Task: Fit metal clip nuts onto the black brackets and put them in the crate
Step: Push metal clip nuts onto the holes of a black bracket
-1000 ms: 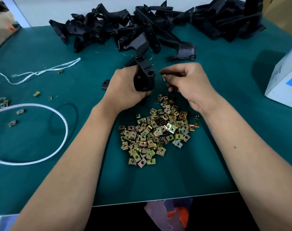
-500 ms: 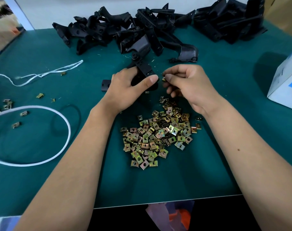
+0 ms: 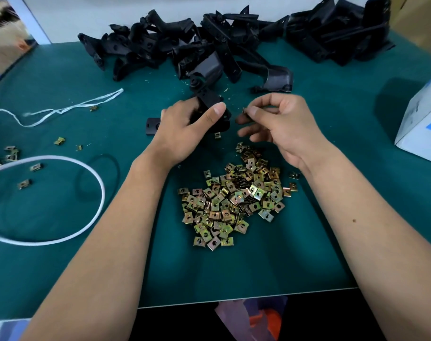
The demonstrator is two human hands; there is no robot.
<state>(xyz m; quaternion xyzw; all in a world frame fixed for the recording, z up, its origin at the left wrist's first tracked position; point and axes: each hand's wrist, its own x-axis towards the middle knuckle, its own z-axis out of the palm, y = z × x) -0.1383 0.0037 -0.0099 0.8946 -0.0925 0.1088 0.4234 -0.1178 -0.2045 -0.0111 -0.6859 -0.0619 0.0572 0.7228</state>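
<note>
Covering nearly the whole view, the green-topped desk (image 3: 308,242) carries everything. Along its far edge sprawls the big heap of black plastic brackets (image 3: 209,45), with a second dark stack (image 3: 342,33) at the far right. A white cardboard box with a blue patch (image 3: 423,124) sits at the right edge. On the left lie a white cord loop (image 3: 96,205) and a loose strand of white string (image 3: 69,109), with a few stray nuts near them. In the middle, between the forearms, spreads the pile of brass-coloured square metal clip nuts (image 3: 234,200). Just beyond it, the left hand (image 3: 185,134) grips one black bracket (image 3: 209,99), thumb laid across it. Beside it, close but apart, the right hand (image 3: 280,126) pinches a single small clip nut (image 3: 244,110) between thumb and forefinger. A small flat black plastic piece (image 3: 152,125) lies by the left hand.
</note>
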